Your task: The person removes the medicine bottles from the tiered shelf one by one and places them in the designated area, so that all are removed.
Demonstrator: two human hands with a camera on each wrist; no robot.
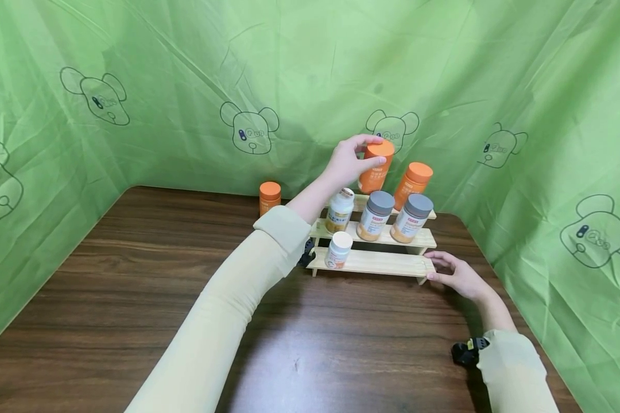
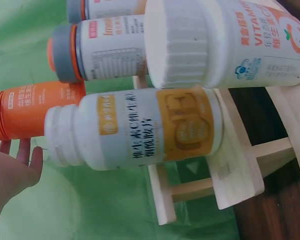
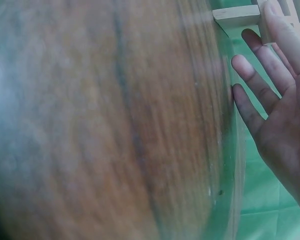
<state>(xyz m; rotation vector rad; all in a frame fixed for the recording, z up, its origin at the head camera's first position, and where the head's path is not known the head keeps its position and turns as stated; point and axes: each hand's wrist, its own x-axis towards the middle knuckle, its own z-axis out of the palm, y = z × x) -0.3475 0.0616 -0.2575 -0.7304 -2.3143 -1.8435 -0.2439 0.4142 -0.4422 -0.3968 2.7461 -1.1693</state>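
Note:
My left hand point(image 1: 352, 160) grips an orange bottle point(image 1: 375, 176) by its lid, at the top tier of a stepped wooden rack point(image 1: 377, 261). In the left wrist view that orange bottle point(image 2: 37, 107) is tilted by the camera angle, the fingers around its lid end. A second orange bottle point(image 1: 412, 182) stands to its right. On the middle tier are a white bottle with a gold label point(image 1: 339, 213) and two grey-lidded bottles point(image 1: 376, 217). A small white bottle point(image 1: 338, 252) stands on the lowest tier. My right hand point(image 1: 461, 277) holds the rack's lower right end between thumb and fingers.
Another orange-lidded bottle point(image 1: 270, 198) stands on the brown wooden table point(image 1: 150, 287) behind my left forearm, partly hidden. Green cloth point(image 1: 299, 69) with bear drawings hangs behind the table and along both sides. A dark wrist camera point(image 1: 467, 351) sits at my right cuff.

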